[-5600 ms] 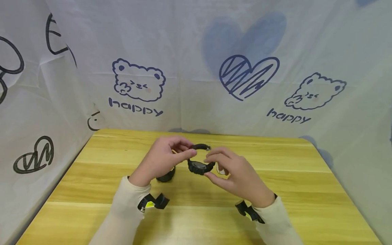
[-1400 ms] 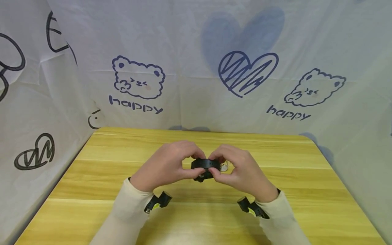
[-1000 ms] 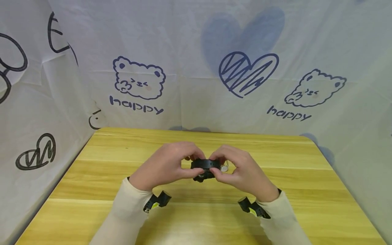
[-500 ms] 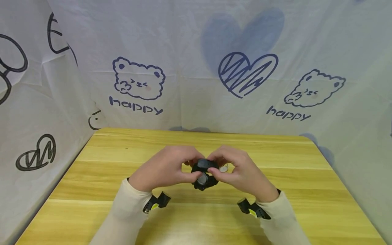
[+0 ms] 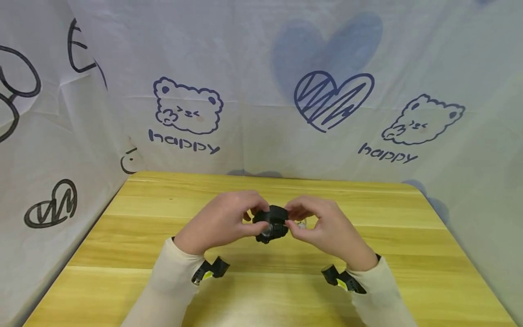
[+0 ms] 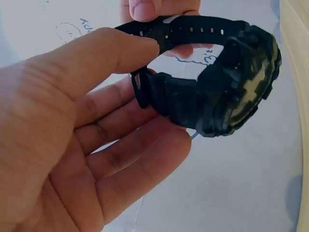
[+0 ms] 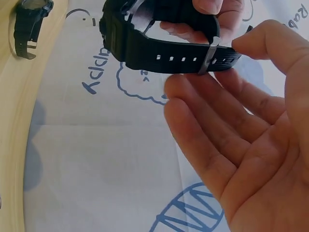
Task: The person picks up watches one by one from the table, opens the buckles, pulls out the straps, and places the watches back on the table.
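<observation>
A black wristwatch (image 5: 275,214) is held up over the table between both hands, its strap forming a loop. My left hand (image 5: 229,220) pinches the strap between thumb and fingers. In the left wrist view that thumb (image 6: 140,50) lies on the band near the buckle, with the other fingers spread behind it. My right hand (image 5: 324,225) pinches the strap's free end at the watch's right side. The right wrist view shows the metal buckle (image 7: 209,57) with the holed strap passing through it, the right thumb (image 7: 260,43) at the strap's tip.
A small pale watch (image 5: 301,225) lies on the wooden table (image 5: 265,290), partly hidden behind the right hand. Another dark watch (image 7: 32,24) rests on the table in the right wrist view. Printed white cloth (image 5: 253,68) walls the back and left. Black wrist cameras (image 5: 220,266) sit on both sleeves.
The strap stood apart at its ends several seconds ago; now it passes through the buckle. Over the last half second the watch has tilted and the right hand has shifted right along the strap.
</observation>
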Demonstrator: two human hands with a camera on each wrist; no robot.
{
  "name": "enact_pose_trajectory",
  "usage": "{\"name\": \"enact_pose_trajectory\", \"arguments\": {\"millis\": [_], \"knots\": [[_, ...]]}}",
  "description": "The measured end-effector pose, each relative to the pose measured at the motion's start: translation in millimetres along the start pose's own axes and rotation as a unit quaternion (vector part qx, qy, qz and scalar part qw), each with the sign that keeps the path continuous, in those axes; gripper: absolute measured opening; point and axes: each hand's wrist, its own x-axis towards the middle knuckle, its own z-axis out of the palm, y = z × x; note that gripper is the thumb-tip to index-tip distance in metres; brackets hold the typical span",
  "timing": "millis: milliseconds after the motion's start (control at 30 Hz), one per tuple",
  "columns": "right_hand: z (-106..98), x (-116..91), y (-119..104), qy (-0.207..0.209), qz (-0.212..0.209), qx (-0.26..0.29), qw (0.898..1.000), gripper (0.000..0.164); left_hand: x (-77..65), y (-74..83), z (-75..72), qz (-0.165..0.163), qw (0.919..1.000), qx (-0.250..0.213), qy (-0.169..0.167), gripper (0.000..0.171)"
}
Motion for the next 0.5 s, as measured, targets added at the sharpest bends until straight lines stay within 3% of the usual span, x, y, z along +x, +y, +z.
{"name": "enact_pose_trajectory", "arguments": {"millis": [200, 367, 500], "knots": [[-5.6, -2.3, -1.2, 0.013, 0.026, 0.032, 0.999, 0.024, 2.2, -2.0, 1.0, -0.014, 0.9993, -0.035, -0.004, 0.019], [-8.3, -3.7, -1.2, 0.043, 0.019, 0.036, 0.998, 0.031, 4.7, -2.9, 4.7, 0.025, 0.9967, -0.067, 0.039, 0.018], [-6.9, -2.1, -1.8, 0.034, 0.030, 0.028, 0.999, 0.030, 4.8, -1.3, 7.6, 0.039, 0.9934, -0.090, 0.060, 0.020]]}}
